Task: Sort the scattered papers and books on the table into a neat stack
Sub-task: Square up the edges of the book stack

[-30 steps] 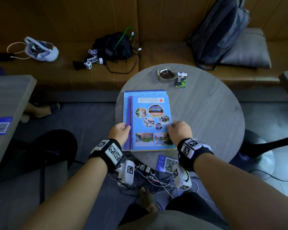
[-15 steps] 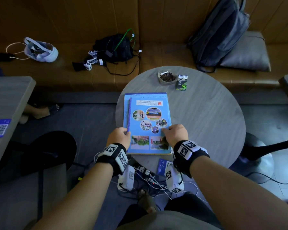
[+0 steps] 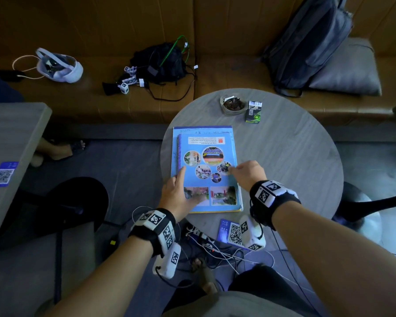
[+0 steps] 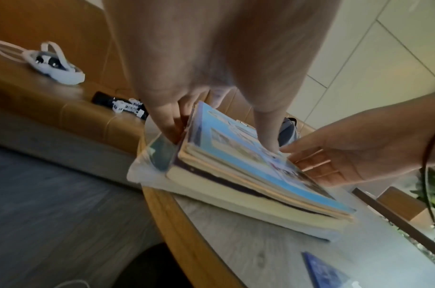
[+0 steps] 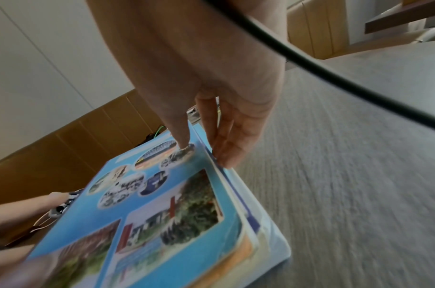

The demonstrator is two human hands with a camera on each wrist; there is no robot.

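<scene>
A stack of books and papers (image 3: 206, 156), topped by a blue booklet with round photos, lies on the round grey table (image 3: 284, 168). My left hand (image 3: 181, 186) is at the stack's left side. Its thumb (image 4: 265, 134) rests on the cover and its fingers (image 4: 166, 122) press against the left edge. My right hand (image 3: 242, 172) is at the right side. Its thumb (image 5: 182, 136) touches the cover and its straight fingers (image 5: 226, 148) lie against the right edge. The stack's (image 4: 248, 187) layers are slightly uneven at the near end.
An ashtray (image 3: 232, 105) and a cigarette pack (image 3: 253, 110) sit at the table's far side, and a QR card (image 3: 231, 233) at its near edge. On the bench behind are a backpack (image 3: 306, 42), a black bag with cables (image 3: 160, 62) and a headset (image 3: 60, 67). Another table (image 3: 9, 145) stands left.
Both hands have slid forward from the stack's near corners to the middle of its sides. The purple spine that showed on the left is now covered by the top booklet.
</scene>
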